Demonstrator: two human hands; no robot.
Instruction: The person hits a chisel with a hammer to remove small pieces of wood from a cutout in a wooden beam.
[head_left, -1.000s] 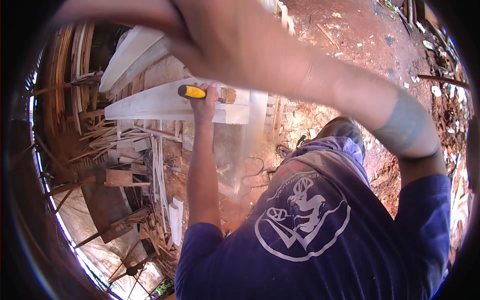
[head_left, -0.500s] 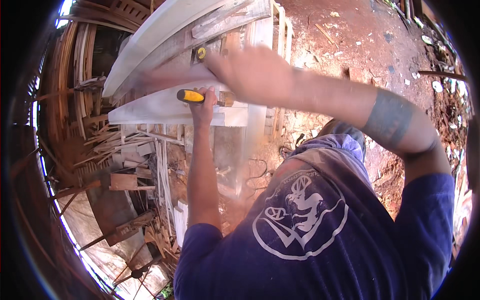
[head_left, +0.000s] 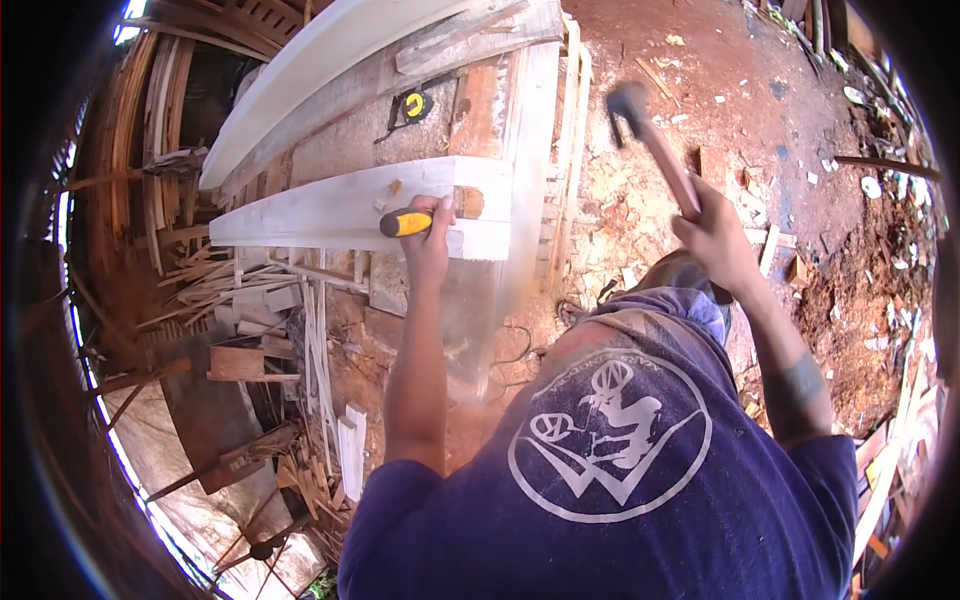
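Observation:
My left hand (head_left: 432,240) is closed round a chisel (head_left: 408,223) with a yellow and black handle, held over a pale wooden board (head_left: 310,217). Its blade is mostly hidden by my fingers. Just right of that hand, a brown notch (head_left: 469,202) shows in the board's face near its squared end. My right hand (head_left: 718,235) grips the wooden shaft of a hammer (head_left: 668,160), raised off to the right of the bench. The dark hammer head is slightly blurred and apart from the chisel. Small wood chips (head_left: 396,187) lie on the board.
Beyond the board, a yellow and black tape measure (head_left: 412,104) lies on the bench. A long curved pale board (head_left: 300,75) runs behind it. Scrap wood (head_left: 245,362) is piled at left. Chips and offcuts litter the earthen floor (head_left: 640,60) at right.
My right hand has swung from above the board out to the right, bringing the hammer into plain view. The left hand and chisel have shifted slightly right and nearer.

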